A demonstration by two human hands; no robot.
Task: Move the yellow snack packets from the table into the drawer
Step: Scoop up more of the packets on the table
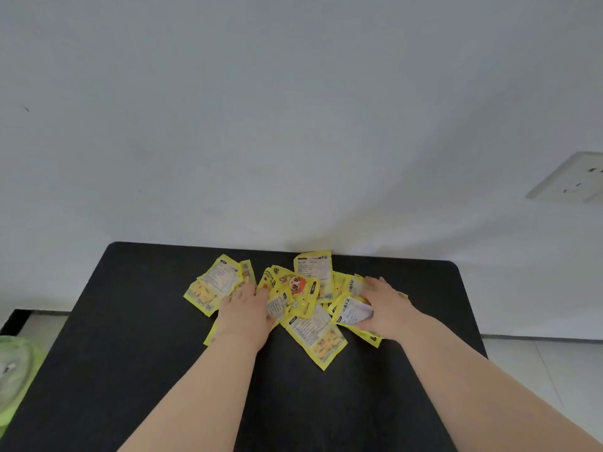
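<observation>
Both hands press on the yellow snack packets (306,296) mid-frame: left hand (243,313) spread flat, right hand (386,308) pinching one. Slippery packets may slide off the bench (130,337); no drawer visible.

Head view looks down over table (137,337)

The scene is evenly and softly lit; faint shadows are cast beneath each hand (248,316). Wide-angle bending and slight blur are seen far outward at the edges.
</observation>
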